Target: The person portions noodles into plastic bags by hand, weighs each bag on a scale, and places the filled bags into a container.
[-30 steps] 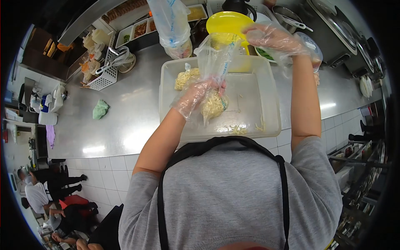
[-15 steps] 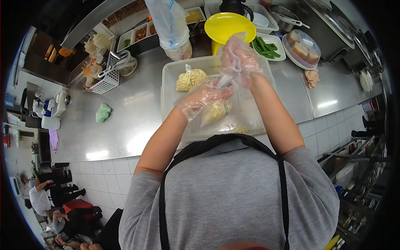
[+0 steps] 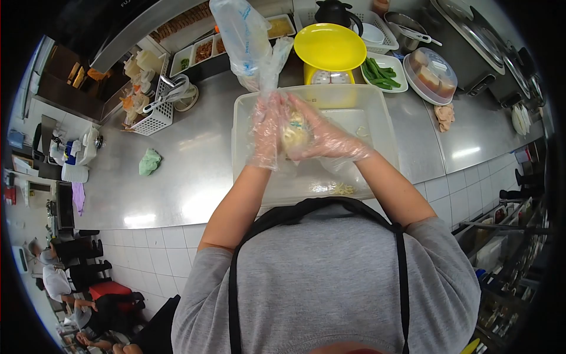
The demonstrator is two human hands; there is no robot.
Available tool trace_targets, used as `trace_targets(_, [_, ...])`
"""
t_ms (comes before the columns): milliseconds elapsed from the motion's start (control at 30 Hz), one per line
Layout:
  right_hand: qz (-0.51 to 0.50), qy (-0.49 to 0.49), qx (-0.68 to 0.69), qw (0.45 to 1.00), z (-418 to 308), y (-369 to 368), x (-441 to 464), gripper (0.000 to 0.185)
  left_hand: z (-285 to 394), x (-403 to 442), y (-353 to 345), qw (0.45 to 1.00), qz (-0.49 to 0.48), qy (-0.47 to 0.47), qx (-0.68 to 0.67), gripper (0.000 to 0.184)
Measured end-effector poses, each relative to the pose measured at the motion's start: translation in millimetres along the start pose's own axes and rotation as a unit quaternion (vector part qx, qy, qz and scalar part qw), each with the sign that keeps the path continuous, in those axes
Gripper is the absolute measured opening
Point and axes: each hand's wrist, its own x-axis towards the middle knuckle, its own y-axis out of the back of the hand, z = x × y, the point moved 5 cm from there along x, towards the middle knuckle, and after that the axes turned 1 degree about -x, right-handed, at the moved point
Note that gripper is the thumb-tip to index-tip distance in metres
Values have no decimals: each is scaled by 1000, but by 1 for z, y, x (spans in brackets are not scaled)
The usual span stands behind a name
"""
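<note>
A clear plastic bag of pale shredded food (image 3: 295, 134) is held between my two hands above a translucent tub (image 3: 386, 138). My left hand (image 3: 266, 131), in a clear plastic glove, presses on the bag's left side. On its right side is my right hand (image 3: 330, 134), gloved too, with its fingers and thumb round the bag. The bag's loose upper part (image 3: 272, 65) stands up past the tub's far rim. Loose shreds (image 3: 342, 189) lie on the tub's floor near my body. The other filled bag is hidden from view.
Behind the tub stand a yellow scale (image 3: 330, 47), a roll of plastic bags (image 3: 242, 41) and a dish of green pods (image 3: 380, 72). A covered plate (image 3: 430, 74) is at the right. A green cloth (image 3: 150, 161) lies left. Several people are at far left.
My right hand has come down from the bag's neck to its right side. My left hand has turned upright along the left side. The filled bag has moved slightly away from my body.
</note>
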Motion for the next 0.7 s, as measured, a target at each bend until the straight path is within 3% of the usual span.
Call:
trace_targets(133, [-29,-69,10,997,11,-2,0,76,5,-12,-14,998,21,-46,23,12])
trace_targets(300, [45,-106,-19,993,34,5,-3,59,16,-22,-32,995,27,-20,95,18])
trace_targets(400, [47,-107,-34,993,33,7,-1,54,7,-15,-26,998,2,-4,64,20])
trace_targets(500, [-6,-126,17,992,14,0,0,53,-12,-7,3,997,66,29,-35,19])
trace_targets(533, [-6,-123,17,992,7,0,0,53,-11,-2,8,998,-32,2,-57,19])
trace_targets(567, [42,-57,-77,995,-7,7,0,55,-7,0,6,988,-130,-25,-76,20])
trace_targets(600, [91,11,-170,981,-23,13,0,58,3,-4,-4,988,-131,-31,-74,20])
trace_targets(633, [91,19,-171,981,-34,19,2,58,14,-11,-14,980,-89,-107,144,20])
trace_targets(667, [104,96,-246,959,-54,26,2,60,23,-18,-24,917,-36,-179,354,20])
trace_targets(700, [116,174,-317,925,-74,31,1,62,16,-19,-22,915,-30,-188,355,20])
